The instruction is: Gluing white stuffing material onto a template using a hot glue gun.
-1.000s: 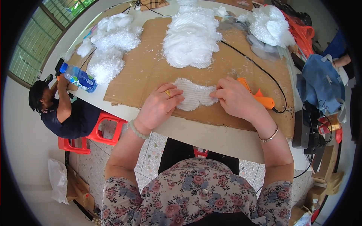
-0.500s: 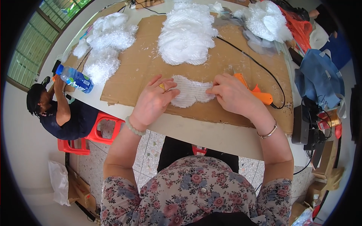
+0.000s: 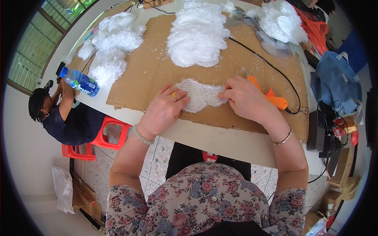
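A small white piece of ribbed, fringed fabric point(image 3: 201, 96) lies on a brown cardboard sheet point(image 3: 136, 78) in front of me. My left hand point(image 3: 166, 109), with a ring on one finger, holds the piece's left edge between thumb and bent fingers. At the opposite end my right hand point(image 3: 247, 99) pinches the fabric's right edge. Just beyond that hand rests an orange glue gun point(image 3: 278, 102), partly covered by my fingers. A tall stack of similar white fabric pieces point(image 3: 197, 37) stands farther back on the cardboard.
Fluffy white heaps lie at back left point(image 3: 116, 35) and back right point(image 3: 281, 23). A black cord point(image 3: 271, 63) curves across the cardboard's right side. A blue-capped bottle point(image 3: 80, 81) is at the left edge, near a seated person point(image 3: 71, 118). A blue bag point(image 3: 334, 80) sits at right.
My left fingers have drawn in closer on the fabric's left edge. The right hand keeps its pinch. The whole view has shifted slightly.
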